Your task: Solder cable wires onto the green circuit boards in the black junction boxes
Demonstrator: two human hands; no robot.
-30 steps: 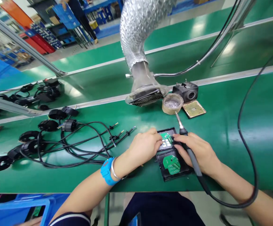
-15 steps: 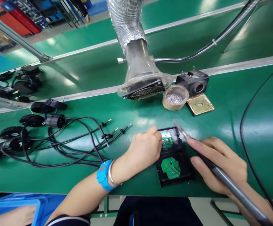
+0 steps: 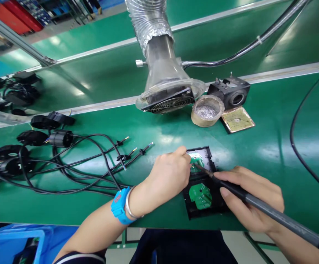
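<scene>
My right hand (image 3: pixel 254 196) grips a soldering iron (image 3: pixel 269 209), its tip on or just over the upper green circuit board (image 3: pixel 197 161). That board lies in a black housing (image 3: pixel 211 156) on the bench. My left hand (image 3: pixel 173 168) is closed at the left edge of the same board, its fingertips pinched; whatever they hold is hidden behind the knuckles. Nearer to me, a second green circuit board (image 3: pixel 200 196) sits in a black housing (image 3: pixel 188 212). A blue band and a silver bangle circle my left wrist.
Black cables (image 3: pixel 93 161) with round black parts lie at the left. A fume extractor hood (image 3: pixel 170 91) hangs above the bench's middle. Behind the boards stand a round pot of solder bits (image 3: pixel 206 112), a sponge tray (image 3: pixel 237 120) and a black iron stand (image 3: pixel 231 93). Blue crates (image 3: pixel 42 238) sit lower left.
The soldering iron's tip has come down and left, from above the housing's upper right edge onto the upper board. My left hand stays beside the board. The forearm over the crate has left view.
</scene>
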